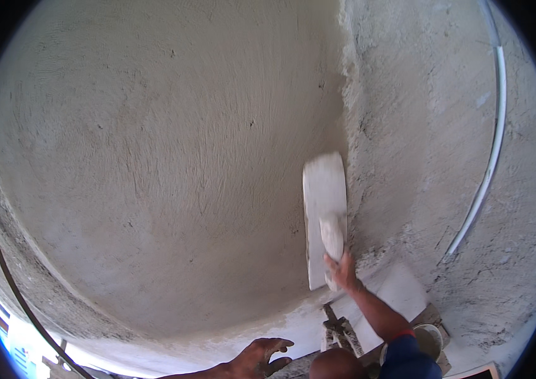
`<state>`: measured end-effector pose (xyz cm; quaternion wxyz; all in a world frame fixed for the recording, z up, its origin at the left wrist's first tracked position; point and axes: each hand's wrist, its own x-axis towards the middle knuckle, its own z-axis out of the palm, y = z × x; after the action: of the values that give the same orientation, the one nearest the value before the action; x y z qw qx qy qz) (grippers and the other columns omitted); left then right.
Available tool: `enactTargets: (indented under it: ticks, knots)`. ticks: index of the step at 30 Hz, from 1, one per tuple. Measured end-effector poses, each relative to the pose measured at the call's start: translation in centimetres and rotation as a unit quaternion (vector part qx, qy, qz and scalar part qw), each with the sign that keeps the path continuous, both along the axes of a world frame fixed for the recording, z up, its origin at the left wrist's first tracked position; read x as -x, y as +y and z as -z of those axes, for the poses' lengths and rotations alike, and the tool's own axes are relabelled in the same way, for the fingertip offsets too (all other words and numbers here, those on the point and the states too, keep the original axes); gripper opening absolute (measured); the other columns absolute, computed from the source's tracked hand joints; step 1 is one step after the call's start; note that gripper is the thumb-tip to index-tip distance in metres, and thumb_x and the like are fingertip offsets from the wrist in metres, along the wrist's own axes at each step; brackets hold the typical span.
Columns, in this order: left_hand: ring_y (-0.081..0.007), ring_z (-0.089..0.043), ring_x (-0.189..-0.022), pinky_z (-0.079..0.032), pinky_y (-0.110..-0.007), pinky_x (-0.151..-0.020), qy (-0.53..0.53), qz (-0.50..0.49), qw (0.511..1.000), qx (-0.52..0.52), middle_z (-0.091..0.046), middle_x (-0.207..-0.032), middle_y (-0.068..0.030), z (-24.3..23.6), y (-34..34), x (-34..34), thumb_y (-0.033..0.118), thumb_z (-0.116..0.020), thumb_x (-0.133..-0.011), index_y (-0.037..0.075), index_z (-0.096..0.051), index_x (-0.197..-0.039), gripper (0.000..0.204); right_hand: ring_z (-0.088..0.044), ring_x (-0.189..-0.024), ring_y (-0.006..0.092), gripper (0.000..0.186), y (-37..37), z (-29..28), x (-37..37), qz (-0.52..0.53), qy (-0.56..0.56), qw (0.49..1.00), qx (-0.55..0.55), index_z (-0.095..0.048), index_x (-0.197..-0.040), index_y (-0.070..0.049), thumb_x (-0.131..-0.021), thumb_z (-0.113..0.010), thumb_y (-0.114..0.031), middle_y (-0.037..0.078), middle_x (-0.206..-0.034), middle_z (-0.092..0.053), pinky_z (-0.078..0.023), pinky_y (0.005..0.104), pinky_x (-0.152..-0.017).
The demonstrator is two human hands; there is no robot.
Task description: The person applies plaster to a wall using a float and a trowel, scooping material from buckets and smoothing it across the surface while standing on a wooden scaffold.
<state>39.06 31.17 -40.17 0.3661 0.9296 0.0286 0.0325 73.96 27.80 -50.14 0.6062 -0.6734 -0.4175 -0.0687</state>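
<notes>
One long white plastering float lies flat against the rough grey plaster wall, the right hand clasped around its handle from below. The left hand hangs free, fingers spread and mortar-caked, low and well apart from it. Right of the float the coat turns coarser; a white conduit curves there. A bucket beneath the right forearm is partly hidden.

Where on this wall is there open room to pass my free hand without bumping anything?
The wide smooth plaster left of the float is open, from the dark cable across to the float's edge. Your left hand hovers below it. It is crowded lower right, around the right hand, bucket and white pipe.
</notes>
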Motion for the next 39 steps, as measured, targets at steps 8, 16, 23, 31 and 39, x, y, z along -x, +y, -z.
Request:
enactTargets:
  ticks: [8,16,23,31,39]
  knots:
    - [-0.0344,-0.063,-0.097,-0.05,-0.043,-0.086,-0.063,0.054,0.996,-0.009,-0.064,-0.107,-0.0204,-2.4,0.7,-1.8,0.022,-0.065,-0.09,0.0,-0.053,-0.122,0.04,-0.057,-0.061,0.013,0.046,0.7,-31.9,-2.3,0.036,0.014,0.998,-0.057,-0.055,-0.116,0.004,-0.087,-0.063,-0.032,0.007,-0.081,-0.062,-0.05,0.0311,-0.056]
    - [-0.0339,-0.062,-0.096,-0.048,-0.043,-0.085,-0.129,0.077,0.989,-0.01,-0.064,-0.108,-0.0186,-3.8,0.6,-3.8,0.021,-0.066,-0.089,0.001,-0.055,-0.121,0.039,-0.051,-0.055,0.0114,0.039,-0.5,-55.8,-4.1,0.077,-0.089,0.983,-0.142,-0.055,-0.1,-0.001,-0.083,-0.067,-0.033,0.004,-0.071,-0.054,-0.046,0.029,-0.047]
    - [-0.0348,-0.059,-0.097,-0.044,-0.044,-0.087,-0.162,0.132,0.978,0.0,-0.063,-0.108,-0.0174,-4.7,-0.8,-5.4,0.017,-0.062,-0.09,0.002,-0.052,-0.122,0.037,-0.063,-0.075,0.0213,0.058,4.7,-40.2,1.3,0.031,-0.242,0.965,-0.093,-0.036,-0.129,0.002,-0.088,-0.065,-0.029,0.018,-0.097,-0.063,-0.054,0.0345,-0.059]
    - [-0.0377,-0.05,-0.096,-0.039,-0.046,-0.086,-0.277,0.169,0.946,0.001,-0.055,-0.099,-0.0191,-6.0,-2.8,-5.8,0.022,-0.063,-0.084,0.003,-0.045,-0.13,0.053,-0.061,-0.095,0.0471,0.068,4.1,-8.1,8.2,-0.129,-0.316,0.925,0.168,-0.032,-0.136,0.003,-0.082,-0.065,-0.024,0.033,-0.115,-0.054,-0.05,0.0513,-0.084]
    - [-0.0304,-0.054,-0.092,-0.044,-0.042,-0.084,-0.283,0.129,0.95,0.004,-0.06,-0.098,-0.0149,-8.3,-2.6,-2.8,0.022,-0.06,-0.092,0.004,-0.05,-0.128,0.041,-0.06,-0.106,0.0365,0.068,4.1,-20.7,5.6,0.022,-0.089,0.994,-0.063,-0.031,-0.137,0.006,-0.088,-0.063,-0.027,0.029,-0.114,-0.058,-0.048,0.0445,-0.09]
